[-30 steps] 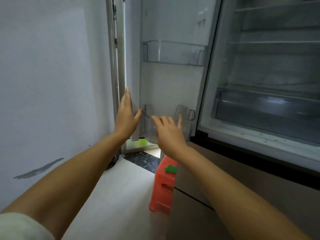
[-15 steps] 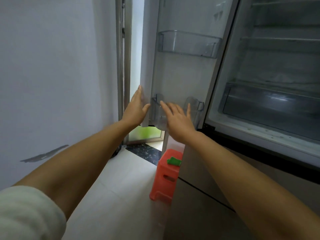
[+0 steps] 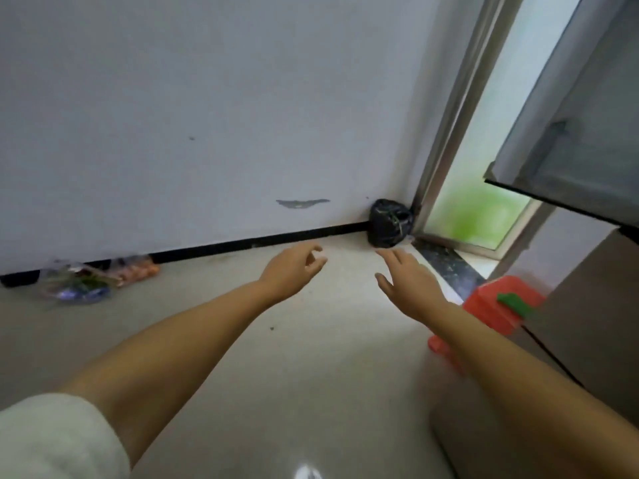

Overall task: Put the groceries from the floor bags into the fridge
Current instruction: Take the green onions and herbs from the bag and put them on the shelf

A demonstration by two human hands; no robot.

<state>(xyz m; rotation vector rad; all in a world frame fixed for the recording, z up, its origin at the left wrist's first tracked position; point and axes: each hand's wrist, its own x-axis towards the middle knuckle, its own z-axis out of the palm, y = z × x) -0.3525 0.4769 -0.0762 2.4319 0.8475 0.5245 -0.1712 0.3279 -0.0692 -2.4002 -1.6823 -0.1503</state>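
Clear plastic grocery bags lie on the floor against the wall at the left: one with green and purple contents (image 3: 77,283), one behind it with orange items (image 3: 136,269). A tied black bag (image 3: 390,223) sits in the corner by the door frame. The open fridge door (image 3: 570,143) fills the upper right. My left hand (image 3: 294,267) hovers over the floor with fingers loosely curled, holding nothing. My right hand (image 3: 404,280) is stretched out with fingers straight, also empty, a little short of the black bag.
A red plastic stool (image 3: 491,312) with a green item (image 3: 513,300) on top stands beside the fridge's lower front (image 3: 587,323). A sliding glass door (image 3: 477,216) with a dark stone threshold is behind it. Pale floor tiles spread beneath my arms.
Both hands have left the fridge door and dropped low over the floor. My view has swung down and left from the fridge interior to the wall and the floor bags.
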